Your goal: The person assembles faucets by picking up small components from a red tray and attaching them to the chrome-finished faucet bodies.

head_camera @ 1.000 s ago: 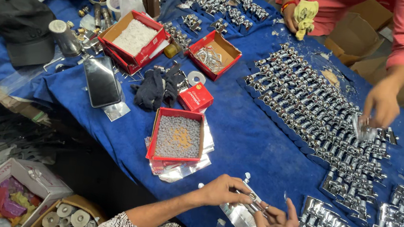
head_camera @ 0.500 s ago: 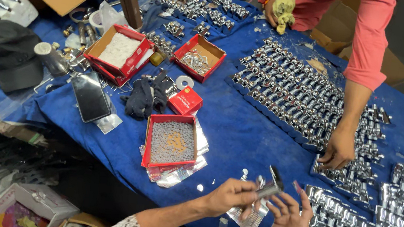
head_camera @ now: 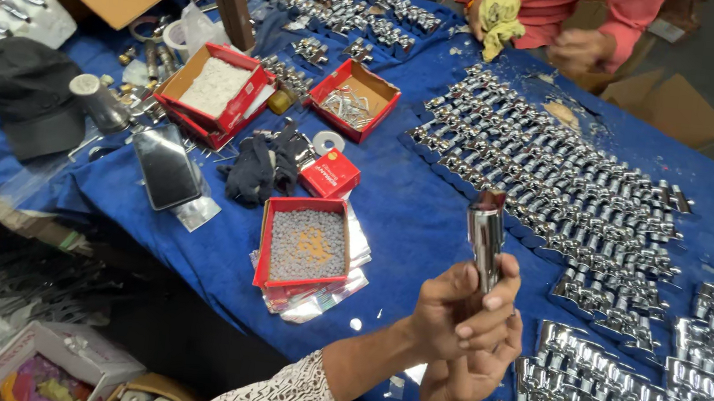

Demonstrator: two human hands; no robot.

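Note:
Above the blue-covered table (head_camera: 426, 217), both my hands hold one shiny chrome tube-shaped fitting (head_camera: 486, 234) upright. My left hand (head_camera: 451, 312), on an arm in a patterned sleeve, wraps the fitting's lower part. Just under it, my right hand (head_camera: 473, 372) cups the bottom end, which is hidden by the fingers. A red box of small grey pieces (head_camera: 306, 244) lies to the left of my hands. Rows of chrome fittings (head_camera: 611, 386) lie to the right.
Many more chrome fittings (head_camera: 554, 173) cover the table's far side. Two other red boxes (head_camera: 214, 88) (head_camera: 355, 94), a dark cloth (head_camera: 259, 164), a phone (head_camera: 168, 167) and a black cap (head_camera: 28, 91) lie at left. A person in a pink shirt holds a yellow cloth (head_camera: 500, 17).
My hands have lifted the chrome fitting from low over the table to upright in front of me. The other person's hand has drawn back from the rows of fittings toward their body.

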